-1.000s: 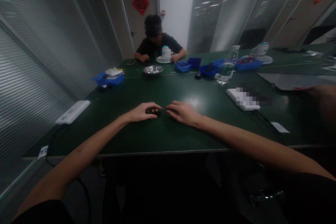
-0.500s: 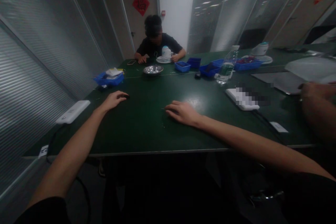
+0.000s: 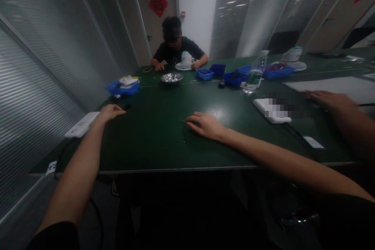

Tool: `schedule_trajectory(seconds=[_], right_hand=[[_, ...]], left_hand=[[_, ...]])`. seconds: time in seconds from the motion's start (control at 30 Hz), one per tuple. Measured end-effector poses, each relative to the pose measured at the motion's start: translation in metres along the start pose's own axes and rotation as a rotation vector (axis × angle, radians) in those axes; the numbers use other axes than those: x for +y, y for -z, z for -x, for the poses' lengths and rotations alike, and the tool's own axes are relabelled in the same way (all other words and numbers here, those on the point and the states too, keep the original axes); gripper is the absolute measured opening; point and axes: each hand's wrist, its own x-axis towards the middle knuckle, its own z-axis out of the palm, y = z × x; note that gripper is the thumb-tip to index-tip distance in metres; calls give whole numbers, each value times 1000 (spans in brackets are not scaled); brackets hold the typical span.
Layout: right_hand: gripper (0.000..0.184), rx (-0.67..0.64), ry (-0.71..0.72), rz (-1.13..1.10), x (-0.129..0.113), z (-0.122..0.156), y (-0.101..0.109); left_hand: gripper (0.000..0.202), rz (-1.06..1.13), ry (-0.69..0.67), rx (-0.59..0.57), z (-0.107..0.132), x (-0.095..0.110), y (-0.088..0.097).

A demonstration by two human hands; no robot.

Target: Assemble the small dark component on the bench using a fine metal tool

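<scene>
My left hand (image 3: 110, 112) is over the left part of the dark green table (image 3: 152, 136), with thumb and fingers brought together. Just past its fingertips shows a small dark shape (image 3: 127, 107), too blurred to name. Beside this hand lies a white power strip (image 3: 82, 124) with a cable. My right hand (image 3: 205, 125) rests near the table's middle, fingers loosely stretched and a gap between thumb and forefinger. A thin pale sliver (image 3: 184, 120) lies at its fingertips; whether it is touched I cannot tell.
A metal bowl (image 3: 171, 78), blue trays (image 3: 123, 87) and a water bottle (image 3: 254, 76) stand farther back. A white box (image 3: 269, 110) with a cable is at right. Another person's hand (image 3: 331, 99) rests by a pale flat panel (image 3: 336, 84). Someone sits opposite.
My left hand has moved left towards the power strip, the dark shape moving with it. My right hand has stayed put. At right, the other person's hand has moved left along the panel.
</scene>
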Motion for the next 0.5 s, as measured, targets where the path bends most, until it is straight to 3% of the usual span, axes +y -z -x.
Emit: schedule_trajectory(seconds=[0.33,0.5], right_hand=[[36,-33,-8,-7,-2,0,5],[36,-33,0,2,-3,0,5]], left_hand=[[29,115,-9,71,3,3,-2],[28,165,-61,173,7,7,-1]])
